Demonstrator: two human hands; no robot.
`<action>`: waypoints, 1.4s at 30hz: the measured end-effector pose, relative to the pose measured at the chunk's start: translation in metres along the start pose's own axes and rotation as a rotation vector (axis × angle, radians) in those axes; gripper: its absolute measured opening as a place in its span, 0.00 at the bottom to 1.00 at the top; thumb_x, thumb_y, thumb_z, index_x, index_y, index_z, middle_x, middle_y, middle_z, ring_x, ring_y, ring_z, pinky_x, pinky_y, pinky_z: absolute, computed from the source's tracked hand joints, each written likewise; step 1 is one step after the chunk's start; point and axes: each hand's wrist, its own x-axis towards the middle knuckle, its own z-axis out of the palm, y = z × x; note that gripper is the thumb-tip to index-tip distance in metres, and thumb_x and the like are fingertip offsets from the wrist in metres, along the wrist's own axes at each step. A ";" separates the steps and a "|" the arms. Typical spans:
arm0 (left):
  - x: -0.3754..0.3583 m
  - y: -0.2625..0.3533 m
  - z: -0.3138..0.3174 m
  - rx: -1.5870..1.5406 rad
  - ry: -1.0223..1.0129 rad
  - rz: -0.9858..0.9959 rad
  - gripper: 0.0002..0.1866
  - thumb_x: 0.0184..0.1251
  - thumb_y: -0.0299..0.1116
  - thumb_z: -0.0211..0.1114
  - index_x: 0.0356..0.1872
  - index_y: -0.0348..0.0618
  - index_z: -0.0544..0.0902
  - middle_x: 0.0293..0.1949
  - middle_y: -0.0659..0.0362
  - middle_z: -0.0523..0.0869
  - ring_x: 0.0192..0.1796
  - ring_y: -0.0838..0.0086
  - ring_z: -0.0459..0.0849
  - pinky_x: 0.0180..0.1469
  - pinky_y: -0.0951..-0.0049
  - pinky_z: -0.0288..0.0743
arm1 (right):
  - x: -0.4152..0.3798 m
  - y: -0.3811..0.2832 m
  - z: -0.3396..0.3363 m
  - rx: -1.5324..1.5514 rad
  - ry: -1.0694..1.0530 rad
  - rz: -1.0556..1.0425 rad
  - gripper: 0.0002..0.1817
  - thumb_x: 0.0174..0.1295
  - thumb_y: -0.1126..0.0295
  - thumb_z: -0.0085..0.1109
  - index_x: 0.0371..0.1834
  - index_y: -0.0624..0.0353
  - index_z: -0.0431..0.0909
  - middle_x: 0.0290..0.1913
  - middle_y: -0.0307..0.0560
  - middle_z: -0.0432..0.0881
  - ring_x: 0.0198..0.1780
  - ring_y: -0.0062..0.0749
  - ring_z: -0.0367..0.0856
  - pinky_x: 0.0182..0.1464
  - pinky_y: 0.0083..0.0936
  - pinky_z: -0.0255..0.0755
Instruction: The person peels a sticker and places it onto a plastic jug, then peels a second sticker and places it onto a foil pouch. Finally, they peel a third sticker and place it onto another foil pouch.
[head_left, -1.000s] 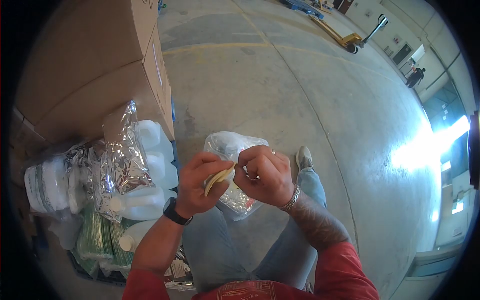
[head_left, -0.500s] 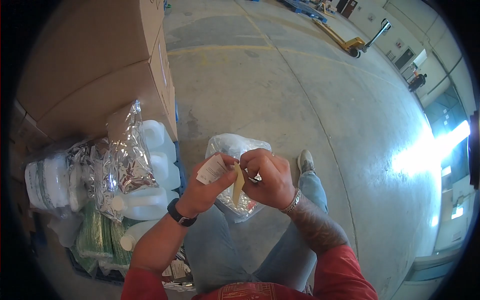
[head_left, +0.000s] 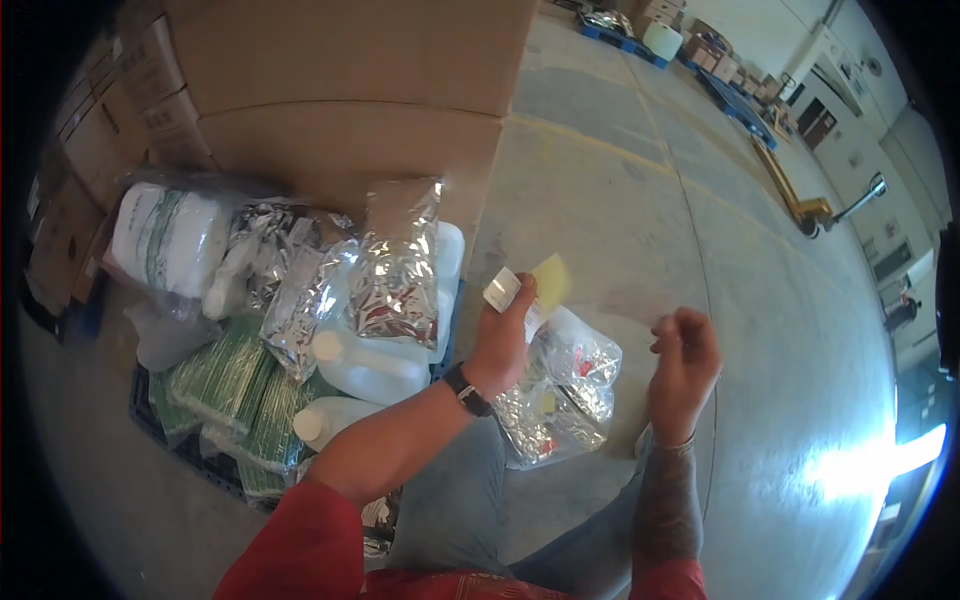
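Observation:
My left hand (head_left: 502,335) is closed on a small white printed label (head_left: 502,288) and a yellow slip of paper (head_left: 550,284), which is blurred. Off to the right, apart from the papers, my right hand (head_left: 685,372) has its fingers curled in; whether anything small sits between them is hidden. Below and between the hands, a clear plastic bag (head_left: 560,425) with shiny silver packs inside lies on the floor by my legs.
At left, a pallet (head_left: 190,455) carries a silver foil pouch (head_left: 398,285), white jugs (head_left: 372,368), green wrapped bundles (head_left: 225,385) and a white wrapped pack (head_left: 165,238). Large cardboard boxes (head_left: 350,140) rise behind. A yellow pallet jack (head_left: 790,190) stands far right, near a distant person (head_left: 902,313).
My right hand has pulled away from the papers to the right. The left hand still holds them, with the yellow slip now raised. My view has turned left, showing more of the pallet.

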 end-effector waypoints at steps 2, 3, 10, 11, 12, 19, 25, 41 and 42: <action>0.011 -0.008 -0.005 0.096 0.153 0.026 0.10 0.77 0.42 0.63 0.49 0.49 0.79 0.39 0.65 0.83 0.40 0.80 0.83 0.39 0.71 0.77 | 0.024 -0.021 0.015 0.297 0.157 0.360 0.12 0.68 0.70 0.64 0.48 0.66 0.80 0.36 0.44 0.84 0.37 0.25 0.83 0.37 0.24 0.76; 0.014 -0.017 -0.008 0.093 0.150 0.037 0.10 0.77 0.42 0.63 0.49 0.49 0.79 0.39 0.65 0.83 0.40 0.80 0.83 0.39 0.71 0.77 | 0.035 -0.025 0.030 0.386 0.106 0.411 0.14 0.68 0.67 0.64 0.49 0.67 0.81 0.36 0.45 0.84 0.37 0.25 0.83 0.37 0.23 0.77; 0.039 -0.091 -0.057 0.562 -0.328 0.419 0.22 0.79 0.46 0.61 0.64 0.44 0.76 0.46 0.63 0.81 0.46 0.82 0.79 0.44 0.71 0.78 | 0.082 -0.054 0.194 0.497 -0.343 0.633 0.16 0.64 0.63 0.67 0.45 0.67 0.83 0.35 0.43 0.85 0.33 0.25 0.84 0.33 0.23 0.77; 0.040 -0.098 -0.058 0.360 -0.426 0.203 0.21 0.79 0.47 0.60 0.62 0.44 0.76 0.47 0.63 0.80 0.46 0.82 0.78 0.45 0.72 0.78 | 0.086 -0.054 0.210 0.491 -0.347 0.627 0.16 0.64 0.63 0.67 0.45 0.67 0.83 0.35 0.43 0.85 0.33 0.25 0.84 0.33 0.23 0.77; 0.042 -0.102 -0.061 0.157 -0.517 -0.014 0.20 0.80 0.48 0.59 0.61 0.44 0.76 0.48 0.63 0.79 0.47 0.82 0.77 0.47 0.72 0.78 | 0.090 -0.053 0.223 0.442 -0.357 0.617 0.14 0.63 0.64 0.67 0.42 0.67 0.84 0.33 0.43 0.85 0.32 0.25 0.84 0.32 0.23 0.77; 0.026 -0.073 -0.027 0.043 -0.337 -0.467 0.17 0.80 0.52 0.58 0.48 0.49 0.77 0.38 0.67 0.76 0.40 0.83 0.74 0.41 0.76 0.74 | 0.088 -0.004 0.288 0.040 -0.342 0.422 0.17 0.49 0.61 0.69 0.34 0.67 0.87 0.29 0.54 0.89 0.36 0.43 0.90 0.44 0.38 0.82; 0.034 -0.095 -0.033 0.076 -0.329 -0.104 0.15 0.79 0.52 0.59 0.42 0.52 0.75 0.34 0.70 0.73 0.35 0.84 0.70 0.36 0.75 0.71 | 0.073 0.007 0.260 -0.122 -0.267 0.327 0.24 0.51 0.56 0.72 0.48 0.61 0.85 0.37 0.55 0.90 0.41 0.51 0.89 0.49 0.41 0.81; 0.018 -0.057 -0.007 0.422 0.057 -0.057 0.17 0.73 0.45 0.64 0.44 0.39 0.83 0.30 0.64 0.83 0.32 0.79 0.77 0.36 0.69 0.72 | 0.035 -0.105 0.256 -0.687 -0.686 0.189 0.68 0.45 0.31 0.72 0.84 0.55 0.45 0.84 0.62 0.39 0.82 0.71 0.38 0.76 0.72 0.42; 0.020 -0.058 -0.009 0.489 0.021 -0.047 0.17 0.73 0.46 0.65 0.44 0.40 0.83 0.30 0.63 0.83 0.32 0.78 0.78 0.36 0.68 0.73 | 0.026 -0.067 0.259 -0.435 -0.660 0.183 0.75 0.39 0.29 0.75 0.85 0.50 0.38 0.84 0.67 0.32 0.82 0.72 0.38 0.74 0.74 0.43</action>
